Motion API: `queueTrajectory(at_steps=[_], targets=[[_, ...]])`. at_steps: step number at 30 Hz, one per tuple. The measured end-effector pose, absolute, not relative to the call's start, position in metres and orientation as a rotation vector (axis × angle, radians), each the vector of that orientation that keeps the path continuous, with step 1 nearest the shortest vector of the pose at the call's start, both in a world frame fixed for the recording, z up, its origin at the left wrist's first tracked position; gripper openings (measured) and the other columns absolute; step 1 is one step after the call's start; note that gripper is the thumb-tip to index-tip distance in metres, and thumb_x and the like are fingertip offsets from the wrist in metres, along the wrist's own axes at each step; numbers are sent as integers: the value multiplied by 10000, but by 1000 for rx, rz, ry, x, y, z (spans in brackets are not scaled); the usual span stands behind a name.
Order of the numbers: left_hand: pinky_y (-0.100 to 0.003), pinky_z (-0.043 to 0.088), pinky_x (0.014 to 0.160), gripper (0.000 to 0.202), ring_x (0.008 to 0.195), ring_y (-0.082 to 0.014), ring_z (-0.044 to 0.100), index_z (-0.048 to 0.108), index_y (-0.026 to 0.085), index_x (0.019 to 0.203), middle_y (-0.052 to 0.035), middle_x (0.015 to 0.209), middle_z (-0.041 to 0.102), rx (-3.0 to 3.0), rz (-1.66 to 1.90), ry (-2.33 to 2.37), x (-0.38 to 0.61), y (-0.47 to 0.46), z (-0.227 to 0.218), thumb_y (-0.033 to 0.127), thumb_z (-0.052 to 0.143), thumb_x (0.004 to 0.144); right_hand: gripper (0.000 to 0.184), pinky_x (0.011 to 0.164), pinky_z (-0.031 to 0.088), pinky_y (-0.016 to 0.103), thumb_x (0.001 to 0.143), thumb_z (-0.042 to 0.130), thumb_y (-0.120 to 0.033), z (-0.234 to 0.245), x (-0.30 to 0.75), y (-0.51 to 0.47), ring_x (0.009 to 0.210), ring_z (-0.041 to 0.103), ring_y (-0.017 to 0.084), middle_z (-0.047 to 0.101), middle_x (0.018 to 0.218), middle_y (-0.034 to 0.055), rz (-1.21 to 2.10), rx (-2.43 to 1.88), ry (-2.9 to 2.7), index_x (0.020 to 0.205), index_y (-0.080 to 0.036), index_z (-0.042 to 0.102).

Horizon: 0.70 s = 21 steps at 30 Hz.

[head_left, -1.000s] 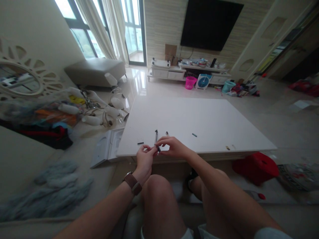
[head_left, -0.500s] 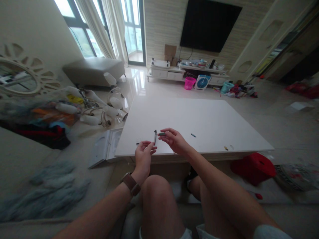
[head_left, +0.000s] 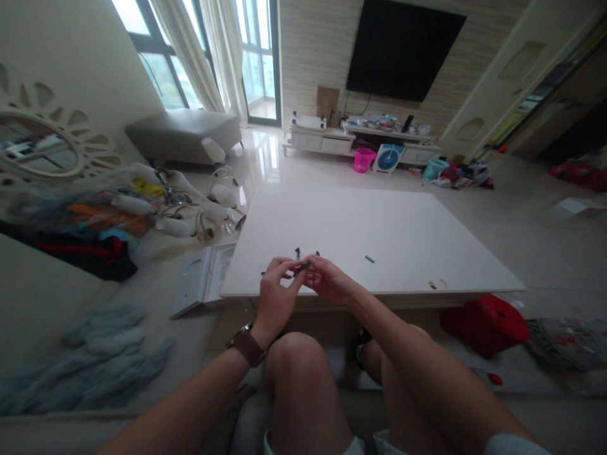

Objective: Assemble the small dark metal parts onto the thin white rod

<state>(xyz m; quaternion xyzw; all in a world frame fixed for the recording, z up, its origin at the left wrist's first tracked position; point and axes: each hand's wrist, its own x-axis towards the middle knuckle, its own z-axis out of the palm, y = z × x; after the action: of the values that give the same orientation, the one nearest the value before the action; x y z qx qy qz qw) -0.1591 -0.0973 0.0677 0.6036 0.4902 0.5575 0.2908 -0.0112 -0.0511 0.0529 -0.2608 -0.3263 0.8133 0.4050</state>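
Note:
My left hand (head_left: 275, 294) and my right hand (head_left: 329, 281) meet over the near edge of the white low table (head_left: 379, 227). Together they pinch a small dark pen-like part (head_left: 302, 266) between their fingertips. A thin dark piece (head_left: 297, 252) pokes up just behind the hands. Another small dark piece (head_left: 368, 258) lies on the tabletop to the right, and two tiny bits (head_left: 432, 284) sit near the right front edge. A brown watch is on my left wrist. My bare knees are below the table edge.
A red stool (head_left: 484, 319) lies on the floor at the right. A white tray-like panel (head_left: 202, 278) leans by the table's left side, beside a chandelier with white shades (head_left: 190, 202). A TV, cabinet and pink basket (head_left: 363, 159) stand far back.
Half a second ago my hands were apart, the right one holding a small piece above the table. Now they have come together at the table's edge around the dark part.

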Motion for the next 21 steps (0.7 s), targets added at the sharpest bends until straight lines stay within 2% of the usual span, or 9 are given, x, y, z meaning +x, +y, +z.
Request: queueTrajectory(at_steps=[6, 10, 13, 17, 19, 21], targets=[[-282, 513, 750, 98, 819, -184, 633, 784, 217, 836, -55, 885, 704, 1259, 1490, 1300, -158, -96, 72, 272, 790, 756, 382, 723, 528, 283, 692, 860, -496, 49, -11, -47, 717, 659, 143, 723, 767, 22, 1913, -814, -943, 796, -176, 680], [-308, 529, 818, 112, 836, -198, 665, 798, 208, 831, -67, 877, 725, 1189, 1466, 1264, -160, -91, 66, 257, 806, 731, 331, 711, 544, 302, 684, 873, -430, 53, -9, -49, 704, 668, 153, 719, 738, 7, 1585, -827, -1266, 820, -181, 701], [-329, 540, 831, 169, 841, -204, 681, 797, 188, 881, -84, 887, 741, 1198, 1415, 1262, -161, -88, 60, 263, 804, 729, 294, 753, 564, 336, 688, 867, -396, 57, -1, -47, 730, 685, 165, 731, 770, 16, 1476, -824, -1418, 821, -182, 714], [-325, 563, 748, 368, 826, -191, 672, 746, 179, 1021, -97, 1007, 720, 1198, 1351, 1298, -159, -87, 56, 228, 832, 666, 256, 741, 575, 345, 664, 860, -312, 51, 38, -20, 715, 707, 186, 738, 740, 35, 1293, -1083, -1369, 796, -162, 699], [-305, 563, 692, 372, 831, -187, 667, 715, 174, 1009, -101, 1061, 694, 1238, 1306, 1315, -157, -89, 52, 194, 814, 651, 239, 748, 581, 327, 646, 857, -231, 43, 73, -2, 701, 703, 175, 719, 707, 25, 1165, -1404, -1157, 774, -154, 670], [-288, 557, 649, 348, 822, -183, 662, 692, 175, 986, -95, 1073, 670, 1312, 1255, 1312, -155, -91, 47, 161, 775, 648, 192, 759, 582, 312, 725, 815, -196, 30, 110, 10, 672, 677, 144, 703, 717, 37, 1099, -1556, -1057, 778, -135, 641]])
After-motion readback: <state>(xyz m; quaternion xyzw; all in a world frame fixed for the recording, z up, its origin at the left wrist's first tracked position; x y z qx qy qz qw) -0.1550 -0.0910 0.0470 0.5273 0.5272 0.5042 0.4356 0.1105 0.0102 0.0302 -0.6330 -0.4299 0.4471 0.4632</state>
